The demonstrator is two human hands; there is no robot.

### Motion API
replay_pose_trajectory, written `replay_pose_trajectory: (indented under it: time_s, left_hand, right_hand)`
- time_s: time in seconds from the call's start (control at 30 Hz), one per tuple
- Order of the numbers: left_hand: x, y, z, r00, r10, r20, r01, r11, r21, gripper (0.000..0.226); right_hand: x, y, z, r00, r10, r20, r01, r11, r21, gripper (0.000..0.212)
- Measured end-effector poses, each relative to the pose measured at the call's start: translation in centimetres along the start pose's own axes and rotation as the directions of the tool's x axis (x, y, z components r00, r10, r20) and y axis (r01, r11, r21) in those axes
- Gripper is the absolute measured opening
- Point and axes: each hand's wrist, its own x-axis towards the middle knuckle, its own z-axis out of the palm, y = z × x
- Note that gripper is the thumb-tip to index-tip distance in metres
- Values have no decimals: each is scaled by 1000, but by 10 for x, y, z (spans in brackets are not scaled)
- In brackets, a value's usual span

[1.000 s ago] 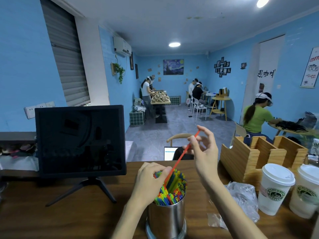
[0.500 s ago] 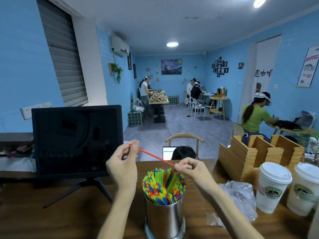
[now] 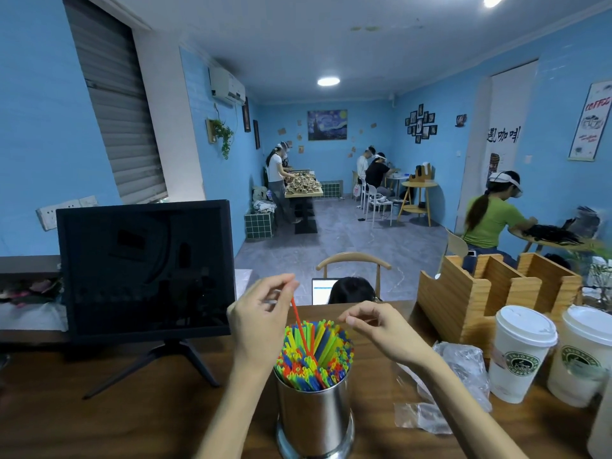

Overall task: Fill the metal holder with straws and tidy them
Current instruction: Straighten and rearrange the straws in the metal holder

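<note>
1. Centrally, we find the metal holder (image 3: pixel 314 415) upright on the wooden surface (image 3: pixel 99 422), near its front edge. It is packed with coloured straws (image 3: pixel 314 359) in green, yellow, blue, red and orange; their tips fan out above the rim.
2. We note one red straw (image 3: pixel 299 323) standing higher than the others. Its lower end is down among the bundle; its upper end leans up and to the left.
3. We see the left hand (image 3: pixel 261 316) raised just behind and left of the holder. Its grip is a pinch of thumb and forefinger on the top of the red straw, with the remaining fingers loosely curled.
4. We see the right hand (image 3: pixel 381 329) above and right of the straws, apart from them. Thumb and forefinger tips meet; whether this grip holds anything, we cannot tell.
5. To the right, a wooden organiser (image 3: pixel 480 299) with open compartments stands on the surface. What the compartments contain we cannot tell.
6. In front of the organiser, two white lidded paper cups stand side by side: the nearer cup (image 3: pixel 520 352) and the outer cup (image 3: pixel 586 356). Each bears a round green-and-white logo; the ring text is too small to read reliably.
7. Between the holder and the cups lies a crumpled clear plastic bag (image 3: pixel 460 372).
8. To the left, a dark monitor (image 3: pixel 145 270) stands on a tripod foot.
9. On the right wall, a poster (image 3: pixel 592 120) carries the heading "COFFEE", and large dark Chinese characters (image 3: pixel 503 135) are painted beside it.
</note>
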Motion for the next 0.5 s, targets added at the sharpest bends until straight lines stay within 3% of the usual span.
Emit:
replay_pose_trajectory:
  time_s: [0.1,0.2,0.27,0.5]
  left_hand:
    - [-8,-5,3,958,-93,271,57,989,138,12]
    - [-14,-17,6,760,-280,586,48,924,379,8]
    - [-14,-24,7,688,-347,638,47,898,438,10]
    - [-11,-23,8,717,-321,619,38,905,424,17]
  right_hand:
    - [3,5,0,1000,10,0,-10,995,-98,20]
    - [3,8,3,999,2,33,2,991,-131,14]
    - [3,7,4,999,-16,38,21,989,-150,8]
    - [7,-3,1,998,-38,52,53,948,-313,4]
